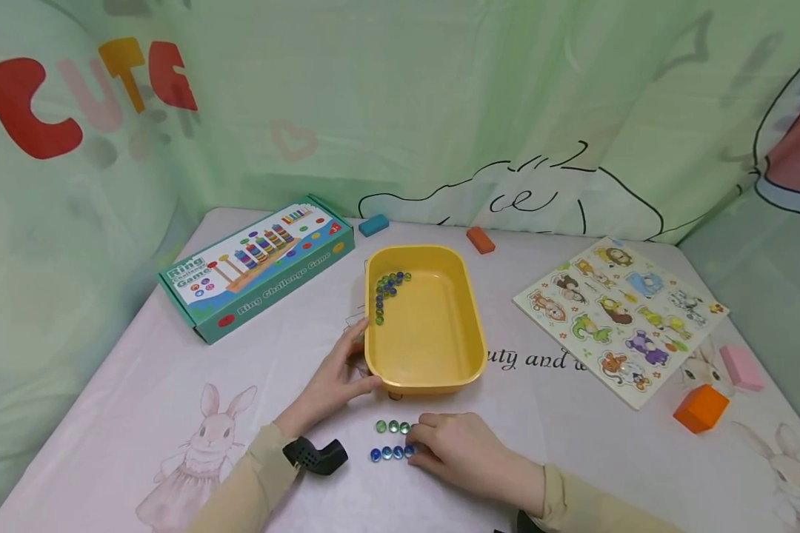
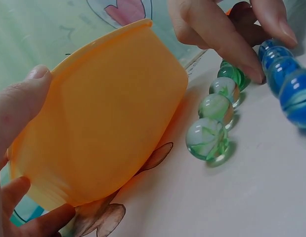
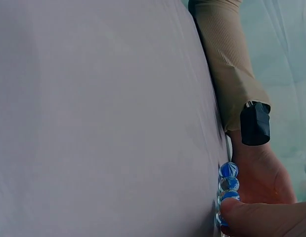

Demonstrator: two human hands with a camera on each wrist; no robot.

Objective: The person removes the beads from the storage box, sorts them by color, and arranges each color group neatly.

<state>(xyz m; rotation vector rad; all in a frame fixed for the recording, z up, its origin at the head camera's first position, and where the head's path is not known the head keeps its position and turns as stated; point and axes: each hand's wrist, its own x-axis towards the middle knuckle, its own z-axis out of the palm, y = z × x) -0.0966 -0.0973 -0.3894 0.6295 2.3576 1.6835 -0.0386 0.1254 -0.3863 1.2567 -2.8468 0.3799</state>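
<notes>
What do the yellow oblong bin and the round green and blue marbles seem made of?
The yellow oblong bin looks like satin plastic: thin, evenly coloured walls, lipped rim. The round green marbles and round blue marbles are probably polished glass: clear, highlighted, swirled inside.

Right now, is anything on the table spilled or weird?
Nothing looks spilled or broken. The green marbles and blue marbles outside the yellow tub sit in neat rows. Slightly odd: a blue block and reddish block lie at the back, an orange block and pink block on the right, scattered instead of grouped.
</notes>
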